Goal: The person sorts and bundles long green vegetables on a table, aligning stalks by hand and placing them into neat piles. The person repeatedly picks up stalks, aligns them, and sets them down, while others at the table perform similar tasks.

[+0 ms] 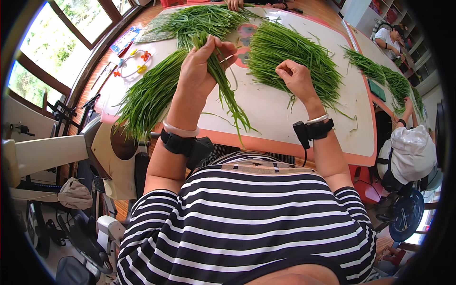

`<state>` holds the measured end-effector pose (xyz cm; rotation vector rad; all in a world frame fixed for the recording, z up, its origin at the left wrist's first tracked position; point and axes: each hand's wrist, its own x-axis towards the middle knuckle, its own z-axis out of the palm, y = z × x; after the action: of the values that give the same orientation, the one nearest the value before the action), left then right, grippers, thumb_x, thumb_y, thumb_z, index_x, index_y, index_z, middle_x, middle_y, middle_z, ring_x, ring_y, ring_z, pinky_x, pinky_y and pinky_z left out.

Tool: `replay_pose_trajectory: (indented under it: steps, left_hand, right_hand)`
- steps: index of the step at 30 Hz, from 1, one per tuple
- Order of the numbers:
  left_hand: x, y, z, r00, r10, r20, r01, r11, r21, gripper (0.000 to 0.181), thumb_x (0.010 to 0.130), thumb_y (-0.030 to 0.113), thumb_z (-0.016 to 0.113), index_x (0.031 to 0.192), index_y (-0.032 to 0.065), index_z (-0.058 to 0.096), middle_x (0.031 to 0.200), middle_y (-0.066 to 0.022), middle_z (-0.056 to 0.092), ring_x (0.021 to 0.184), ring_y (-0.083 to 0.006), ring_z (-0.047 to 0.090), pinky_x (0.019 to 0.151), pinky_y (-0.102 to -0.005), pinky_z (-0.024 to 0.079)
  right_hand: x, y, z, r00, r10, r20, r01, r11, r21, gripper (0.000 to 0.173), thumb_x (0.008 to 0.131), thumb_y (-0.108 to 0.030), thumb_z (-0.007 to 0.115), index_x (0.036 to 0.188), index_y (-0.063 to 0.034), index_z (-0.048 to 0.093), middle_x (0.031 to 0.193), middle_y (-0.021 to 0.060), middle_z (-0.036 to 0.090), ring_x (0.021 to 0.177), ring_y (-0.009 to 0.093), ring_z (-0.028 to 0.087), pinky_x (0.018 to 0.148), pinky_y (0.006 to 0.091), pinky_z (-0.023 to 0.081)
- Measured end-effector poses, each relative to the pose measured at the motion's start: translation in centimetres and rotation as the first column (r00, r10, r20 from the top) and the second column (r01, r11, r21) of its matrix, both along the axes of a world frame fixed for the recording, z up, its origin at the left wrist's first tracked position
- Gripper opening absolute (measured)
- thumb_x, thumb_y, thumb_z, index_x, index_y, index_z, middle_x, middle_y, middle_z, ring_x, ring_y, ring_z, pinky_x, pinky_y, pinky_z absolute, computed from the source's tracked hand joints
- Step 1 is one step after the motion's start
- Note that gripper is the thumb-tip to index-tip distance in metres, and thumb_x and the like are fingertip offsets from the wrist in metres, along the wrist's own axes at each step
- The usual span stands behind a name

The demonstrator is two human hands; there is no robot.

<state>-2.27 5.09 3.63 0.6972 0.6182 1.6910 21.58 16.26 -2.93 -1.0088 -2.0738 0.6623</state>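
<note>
My left hand (201,66) is raised above the table and grips a small bunch of garlic chives (225,89). The pale ends stick up past the thumb, and the green leaves hang down towards the table's near edge. Over the near side of a big pile of chives (288,53), my right hand (296,76) has its thumb and fingertips pinched together; no item shows between them. Another pile of chives (153,89) lies left of my left hand, its leaf tips hanging over the table edge.
The white table (199,117) has a pink border. A third chive heap (203,21) lies at the far side, with another person's hand (235,5) on it. A beaded ring toy (137,64) sits at left. Exercise equipment (110,156) stands left. People work at a table with chives (370,67) on the right.
</note>
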Motion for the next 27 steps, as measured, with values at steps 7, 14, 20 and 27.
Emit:
replay_pose_trajectory:
  steps: [7, 14, 20, 27]
  left_hand:
    - [-1.2, 2.2, -3.8, 0.910, -0.295, 0.292, 0.328, 0.942, -0.069, 0.023, 0.101, 0.028, 0.052, 0.094, 0.0063, 0.051, 0.074, 0.0000, 0.041, 0.062, -0.0099, 0.036, 0.051, -0.0199, 0.036]
    - [-0.1, 5.3, -8.7, 0.886, -0.172, 0.430, 0.307, 0.914, -0.266, 0.022, 0.101, 0.027, 0.053, 0.093, 0.0062, 0.049, 0.072, -0.0007, 0.042, 0.059, -0.0094, 0.036, 0.047, -0.0196, 0.035]
    - [1.6, 9.1, -8.6, 0.907, -0.211, 0.365, 0.302, 0.929, -0.213, 0.018, 0.100, 0.021, 0.055, 0.108, 0.0045, 0.053, 0.069, 0.0026, 0.040, 0.055, -0.0066, 0.036, 0.045, -0.0181, 0.034]
    - [4.2, 9.3, -8.5, 0.970, -0.231, 0.078, 0.243, 0.948, -0.205, 0.025, 0.097, 0.020, 0.061, 0.116, 0.0035, 0.057, 0.067, 0.0037, 0.040, 0.053, -0.0059, 0.035, 0.046, -0.0197, 0.031]
  right_hand:
    - [-3.6, 0.7, -1.9, 0.959, -0.090, 0.269, 0.035, 0.978, 0.205, 0.019, 0.081, -0.019, 0.072, 0.096, -0.0095, 0.064, 0.087, 0.0077, 0.061, 0.079, 0.029, 0.063, 0.068, 0.0398, 0.050]
    - [-3.0, 1.5, -2.2, 0.982, -0.134, 0.130, 0.092, 0.953, 0.287, 0.008, 0.082, -0.013, 0.071, 0.084, -0.0076, 0.066, 0.087, 0.0076, 0.061, 0.077, 0.028, 0.062, 0.067, 0.0389, 0.050]
    - [-2.6, 1.9, -0.4, 0.990, -0.116, -0.084, 0.127, 0.983, 0.129, 0.008, 0.086, -0.008, 0.069, 0.088, -0.0015, 0.065, 0.071, -0.0010, 0.058, 0.058, 0.006, 0.046, 0.054, 0.0230, 0.040]
    - [-3.8, 1.8, -0.2, 0.989, -0.044, -0.139, 0.057, 0.994, 0.088, 0.006, 0.087, -0.004, 0.069, 0.089, -0.0014, 0.065, 0.069, -0.0016, 0.057, 0.058, 0.006, 0.044, 0.053, 0.0229, 0.038]
